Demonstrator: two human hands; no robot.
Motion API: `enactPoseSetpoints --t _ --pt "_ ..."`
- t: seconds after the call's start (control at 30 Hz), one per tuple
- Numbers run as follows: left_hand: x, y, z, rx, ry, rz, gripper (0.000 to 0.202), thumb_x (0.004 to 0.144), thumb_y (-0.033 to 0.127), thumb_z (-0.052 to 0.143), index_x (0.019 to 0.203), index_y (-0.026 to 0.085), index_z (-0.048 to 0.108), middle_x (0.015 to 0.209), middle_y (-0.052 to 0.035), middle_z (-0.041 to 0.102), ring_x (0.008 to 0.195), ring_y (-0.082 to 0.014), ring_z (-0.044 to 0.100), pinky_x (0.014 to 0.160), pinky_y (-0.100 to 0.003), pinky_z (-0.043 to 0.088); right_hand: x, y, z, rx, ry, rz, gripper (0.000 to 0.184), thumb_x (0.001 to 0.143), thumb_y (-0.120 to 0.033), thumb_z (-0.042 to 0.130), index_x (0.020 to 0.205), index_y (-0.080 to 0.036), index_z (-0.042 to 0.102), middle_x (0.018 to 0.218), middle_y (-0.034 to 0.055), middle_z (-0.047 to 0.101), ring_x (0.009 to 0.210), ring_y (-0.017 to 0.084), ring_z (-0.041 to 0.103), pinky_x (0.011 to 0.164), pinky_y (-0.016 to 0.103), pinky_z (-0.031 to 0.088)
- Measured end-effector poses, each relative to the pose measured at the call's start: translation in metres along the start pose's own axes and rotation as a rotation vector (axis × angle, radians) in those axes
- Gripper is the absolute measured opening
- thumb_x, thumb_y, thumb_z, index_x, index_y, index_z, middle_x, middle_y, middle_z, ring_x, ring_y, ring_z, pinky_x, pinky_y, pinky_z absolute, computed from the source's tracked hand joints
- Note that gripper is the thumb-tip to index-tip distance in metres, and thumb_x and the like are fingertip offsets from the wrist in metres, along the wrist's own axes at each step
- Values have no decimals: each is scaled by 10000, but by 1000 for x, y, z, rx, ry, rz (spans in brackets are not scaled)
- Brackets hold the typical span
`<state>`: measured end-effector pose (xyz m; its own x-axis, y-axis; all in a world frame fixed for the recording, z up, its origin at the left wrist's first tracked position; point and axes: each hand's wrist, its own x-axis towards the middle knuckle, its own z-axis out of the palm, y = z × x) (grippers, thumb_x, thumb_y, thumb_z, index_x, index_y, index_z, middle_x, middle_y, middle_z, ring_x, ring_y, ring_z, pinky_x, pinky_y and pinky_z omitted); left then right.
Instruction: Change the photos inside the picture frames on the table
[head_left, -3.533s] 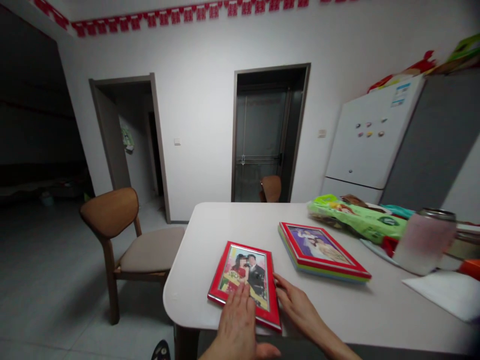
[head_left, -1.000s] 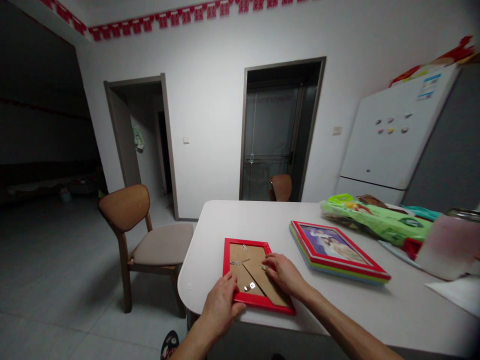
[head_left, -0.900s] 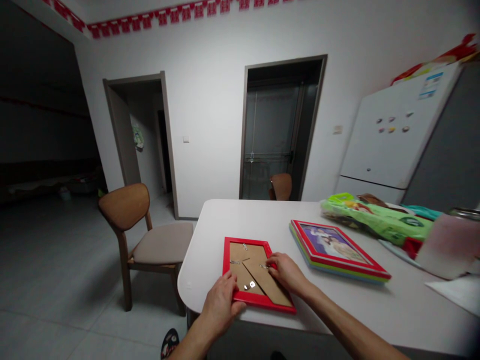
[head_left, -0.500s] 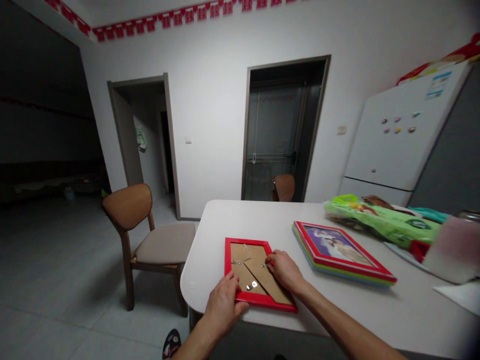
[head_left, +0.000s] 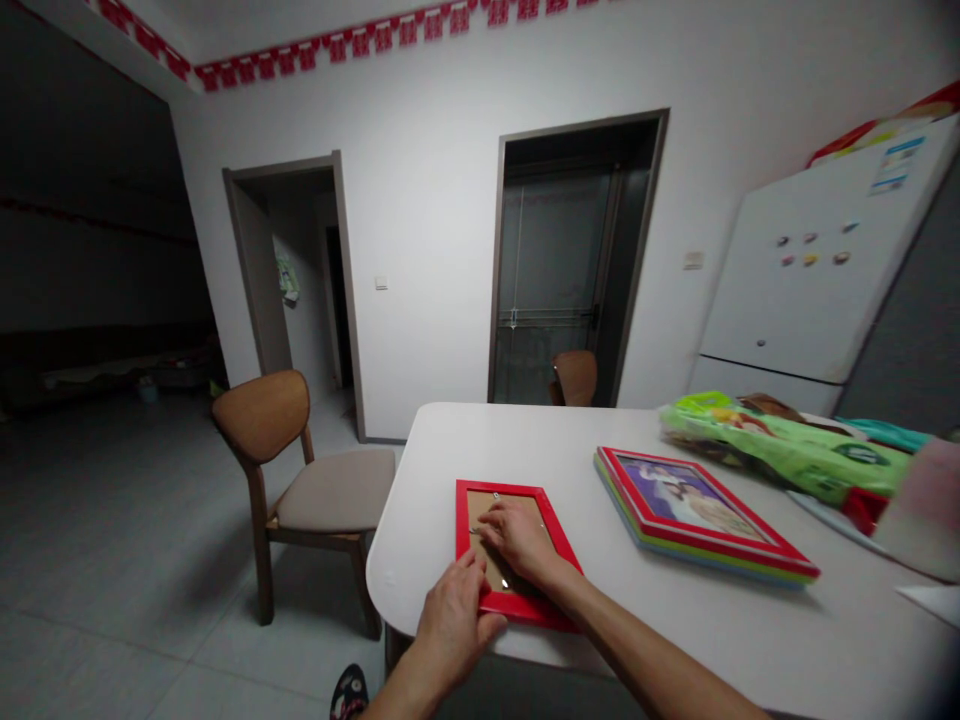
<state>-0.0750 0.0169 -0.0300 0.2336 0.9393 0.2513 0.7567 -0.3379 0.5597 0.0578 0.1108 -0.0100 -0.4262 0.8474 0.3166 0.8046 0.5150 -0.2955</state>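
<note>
Since half a second ago the right hand [head_left: 521,540] has shifted from the right side of the brown backing [head_left: 481,505] to its left part. At left, the left hand [head_left: 454,610] clasps the near left corner of the red picture frame [head_left: 517,606], which lies face down at the table's [head_left: 465,440] near edge. The right hand's fingers bunch by the left metal clip [head_left: 474,531]; whether they pinch it, I cannot tell. The frame looks light and stiff, its border perhaps slippery, any glass beneath fragile: the rim seems the safest hold. To the right, well apart, sits a stack of frames [head_left: 705,500].
</note>
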Motion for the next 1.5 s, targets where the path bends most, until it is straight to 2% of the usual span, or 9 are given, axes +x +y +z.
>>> enactPoseSetpoints --t 0.17,0.43,0.7,0.87,1.03,1.1,1.23,1.37,1.5 --pt "0 1 0 5 -13 -16 558 639 232 576 1160 98 426 1224 -123 432 1158 -218 342 977 -307 266 16 -5 18 -45 4 75 266 754 -275 424 818 -154 652 758 72 626 699 133 543 639 214 362" --pt "1 1 -1 -30 -31 -45 545 627 219 588 1144 120 446 1232 -115 427 1175 -223 319 983 -320 260 27 26 18 -171 77 289 368 791 -289 305 863 -131 629 897 150 583 840 231 511 684 328 362" --pt "1 0 -1 -37 -44 -42 535 622 222 583 1131 117 456 1226 -118 432 1175 -223 318 984 -311 257 31 27 19 -160 51 349 313 763 -324 374 980 -287 596 973 86 547 918 238 471 716 347 353" --pt "4 -4 1 -42 -56 -35 562 610 213 577 1147 115 440 1244 -119 410 1183 -218 304 985 -304 250 8 25 -2 -119 60 260 386 745 -341 399 1087 -219 528 1013 88 545 925 202 481 764 302 354" --pt "8 1 6 -48 -65 -60 607 601 205 573 1178 106 409 1277 -122 366 1192 -218 289 990 -311 238 -35 31 -16 -35 -52 169 395 637 -448 505 935 -208 603 902 83 579 820 200 525 692 266 377" --pt "9 7 8 -45 -70 -72 627 610 201 565 1197 78 380 1287 -140 344 1198 -222 277 999 -316 221 -43 34 -17 -25 -33 163 363 634 -384 508 933 -200 602 885 83 588 815 194 532 697 255 375" --pt "10 19 12 -95 -74 -46 519 616 192 557 1116 88 464 1288 -139 343 1205 -228 260 1010 -327 192 -41 42 -23 27 11 163 321 640 -224 441 909 -171 608 841 78 623 754 165 555 657 218 377" --pt "19 25 11 -325 86 -50 437 654 204 527 1081 138 463 1251 -113 396 1126 -211 383 950 -318 298 -32 37 -47 -18 34 163 249 631 -253 457 779 -181 643 782 77 633 704 172 552 609 221 373" --pt "35 16 0 -635 305 -141 312 660 120 477 970 159 483 994 -54 578 933 -158 527 834 -266 398 -24 5 -66 11 75 152 274 625 -295 492 825 -199 651 832 71 616 770 183 539 658 228 380"
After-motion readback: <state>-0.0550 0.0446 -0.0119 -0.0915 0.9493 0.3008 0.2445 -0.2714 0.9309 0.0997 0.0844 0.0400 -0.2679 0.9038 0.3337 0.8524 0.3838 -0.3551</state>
